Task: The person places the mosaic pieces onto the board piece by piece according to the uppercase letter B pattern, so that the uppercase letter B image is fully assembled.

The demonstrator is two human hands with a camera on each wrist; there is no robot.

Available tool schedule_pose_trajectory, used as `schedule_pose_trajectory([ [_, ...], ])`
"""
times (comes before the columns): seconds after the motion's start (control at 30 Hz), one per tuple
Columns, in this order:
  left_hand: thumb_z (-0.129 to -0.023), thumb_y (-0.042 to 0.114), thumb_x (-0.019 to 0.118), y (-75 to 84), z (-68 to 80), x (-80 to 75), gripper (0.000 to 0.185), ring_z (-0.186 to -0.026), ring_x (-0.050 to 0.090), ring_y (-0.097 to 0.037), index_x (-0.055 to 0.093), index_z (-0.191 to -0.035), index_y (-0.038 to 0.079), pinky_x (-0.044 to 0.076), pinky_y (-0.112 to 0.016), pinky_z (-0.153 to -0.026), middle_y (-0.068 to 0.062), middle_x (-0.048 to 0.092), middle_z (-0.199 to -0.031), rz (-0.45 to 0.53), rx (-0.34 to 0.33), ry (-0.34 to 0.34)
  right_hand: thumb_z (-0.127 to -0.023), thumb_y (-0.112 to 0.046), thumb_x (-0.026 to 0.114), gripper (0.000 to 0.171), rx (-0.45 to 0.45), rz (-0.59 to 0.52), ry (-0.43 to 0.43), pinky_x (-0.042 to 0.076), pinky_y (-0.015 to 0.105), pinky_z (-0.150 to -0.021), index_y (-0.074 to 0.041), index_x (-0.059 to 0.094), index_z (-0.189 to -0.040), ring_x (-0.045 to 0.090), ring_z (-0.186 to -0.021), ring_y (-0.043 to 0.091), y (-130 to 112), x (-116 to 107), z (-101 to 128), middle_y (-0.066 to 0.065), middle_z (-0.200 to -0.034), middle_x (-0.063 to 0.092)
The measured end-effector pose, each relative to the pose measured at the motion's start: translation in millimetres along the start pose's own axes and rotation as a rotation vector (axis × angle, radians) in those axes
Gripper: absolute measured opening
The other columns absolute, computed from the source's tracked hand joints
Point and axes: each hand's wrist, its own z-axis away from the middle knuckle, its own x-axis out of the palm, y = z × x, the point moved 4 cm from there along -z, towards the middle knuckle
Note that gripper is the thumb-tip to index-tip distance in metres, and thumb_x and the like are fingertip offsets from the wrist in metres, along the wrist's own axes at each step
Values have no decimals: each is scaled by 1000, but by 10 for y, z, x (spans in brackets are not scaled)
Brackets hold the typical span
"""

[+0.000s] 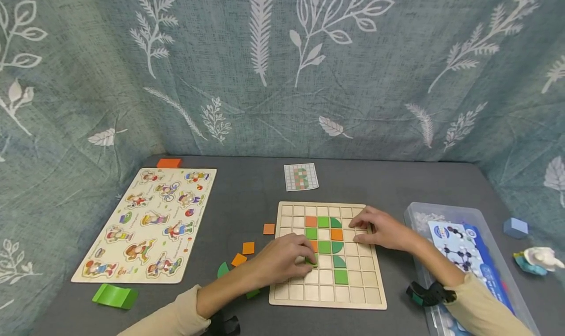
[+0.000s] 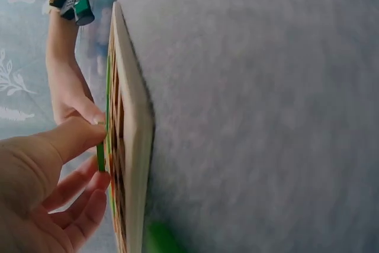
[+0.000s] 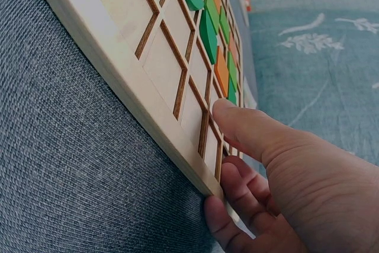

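1. The left hand (image 1: 282, 260) pinches a green tile (image 2: 100, 157) at the grid board (image 1: 291, 297), low in the middle of the head view.
2. The right hand (image 1: 379, 228) rests on the board's upper right part, thumb pressed down, fingers bent.
3. On the board I count three orange tiles and about seven green ones.
4. Left of it lie three loose orange squares (image 1: 248, 248).
5. Any writing is too small to read.
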Motion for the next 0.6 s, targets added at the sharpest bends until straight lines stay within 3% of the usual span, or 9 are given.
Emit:
schedule_pose_trajectory([
  [0.33, -85, 16, 73, 12, 2, 29, 6, -92, 61, -12, 78, -89, 16, 50, -21, -81, 2, 69, -101, -56, 29, 40, -89, -26, 70, 26, 12, -1, -3, 45, 23, -71, -12, 68, -112, 50, -84, 5, -20, -14, 7, 1, -100, 57],
  [0.6, -88, 19, 72, 43, -5, 28, 9, -91, 60, -11, 79, -92, 16, 49, -19, -80, 2, 69, -102, -90, 52, 22, -89, -26, 70, 26, 11, 3, -2, 45, 24, -72, -13, 69, -111, 52, -85, 6, -20, -9, 3, 1, -101, 57],
])
